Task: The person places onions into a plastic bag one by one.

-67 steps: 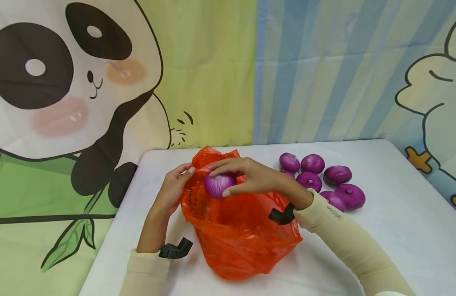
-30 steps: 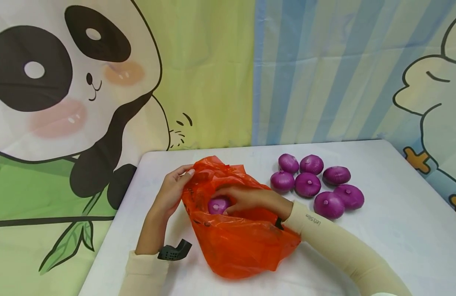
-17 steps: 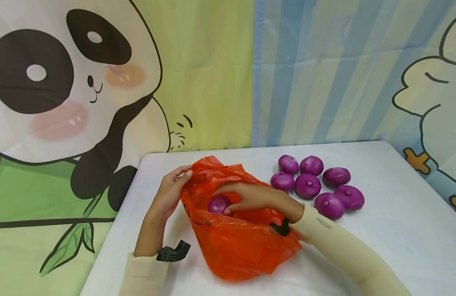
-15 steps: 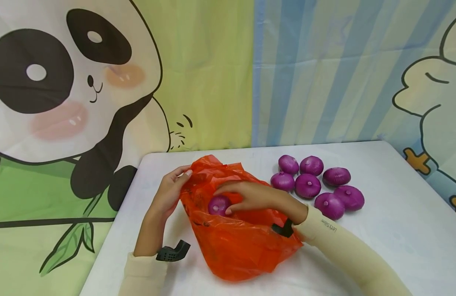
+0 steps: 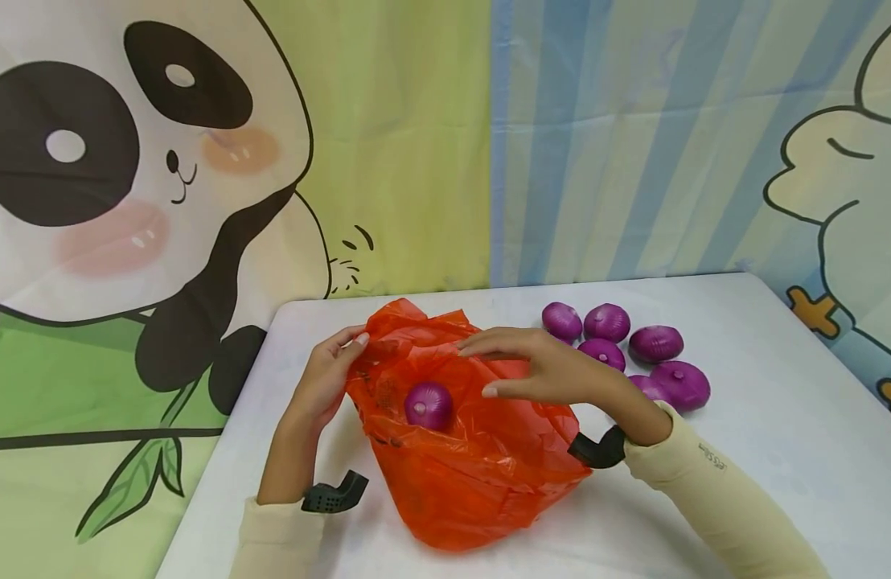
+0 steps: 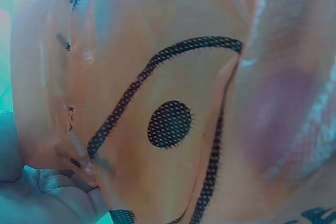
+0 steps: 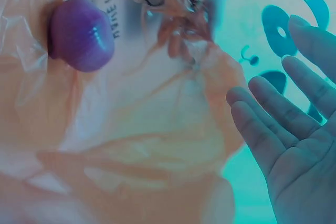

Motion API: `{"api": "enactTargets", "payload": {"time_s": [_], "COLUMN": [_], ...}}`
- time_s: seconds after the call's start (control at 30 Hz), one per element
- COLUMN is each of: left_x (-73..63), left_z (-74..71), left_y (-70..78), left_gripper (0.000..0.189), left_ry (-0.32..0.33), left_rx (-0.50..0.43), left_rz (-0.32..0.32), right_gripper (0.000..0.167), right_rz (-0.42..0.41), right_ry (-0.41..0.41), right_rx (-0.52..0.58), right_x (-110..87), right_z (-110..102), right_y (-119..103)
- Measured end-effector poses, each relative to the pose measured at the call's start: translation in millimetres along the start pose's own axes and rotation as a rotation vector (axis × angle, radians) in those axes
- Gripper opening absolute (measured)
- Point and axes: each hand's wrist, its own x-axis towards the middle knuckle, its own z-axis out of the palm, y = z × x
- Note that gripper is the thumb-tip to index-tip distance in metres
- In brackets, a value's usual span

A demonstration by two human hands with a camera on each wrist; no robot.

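An orange-red plastic bag (image 5: pixel 460 490) stands on the table with its mouth spread. My left hand (image 5: pixel 321 378) pinches the left edge of its rim between thumb and fingers. Inside the bag's mouth lies a purple onion (image 5: pixel 429 406), which the right wrist view also shows against the film. Over the right part of the opening hovers my right hand (image 5: pixel 547 366), fingers apart and holding nothing. In the left wrist view, printed bag film covers most of the picture, and part of the left hand (image 6: pixel 47 195) shows at the lower left.
Several more purple onions (image 5: pixel 656 344) sit in a group on the white table (image 5: pixel 764 450), right of the bag; the right arm partly hides some. Behind the table hangs a printed curtain (image 5: pixel 402 161) with a panda. Each wrist carries a black camera mount (image 5: pixel 335 492).
My right hand carried an onion into the bag's mouth, let go of it, and drew back up to the right. The left hand has kept hold of the rim.
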Motion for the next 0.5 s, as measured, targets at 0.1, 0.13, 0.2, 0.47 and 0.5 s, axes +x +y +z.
{"api": "enactTargets", "payload": {"time_s": [0.1, 0.13, 0.2, 0.47, 0.5], "left_x": [-0.9, -1.2, -1.4, -2.0, -2.1], "left_z": [-0.8, -1.0, -1.3, -0.6, -0.6], "left_y": [0.4, 0.5, 0.7, 1.2, 1.3], "left_gripper": [0.046, 0.046, 0.047, 0.047, 0.047], "left_ry": [0.005, 0.006, 0.007, -0.008, -0.007], "left_rx": [-0.001, -0.001, -0.002, -0.025, -0.026], "left_rz": [0.004, 0.005, 0.009, 0.02, 0.021], "right_gripper": [0.048, 0.047, 0.046, 0.048, 0.048], "right_rz": [0.001, 0.006, 0.027, 0.191, 0.212], "right_ry": [0.047, 0.062, 0.093, 0.199, 0.209], "right_rx": [0.008, 0.011, 0.006, -0.039, -0.037], "right_x": [-7.8, -10.3, -15.2, -36.7, -39.7], "right_z": [-5, -7, -10, -24, -26], "right_y": [0, 0, 0, 11, 14]}}
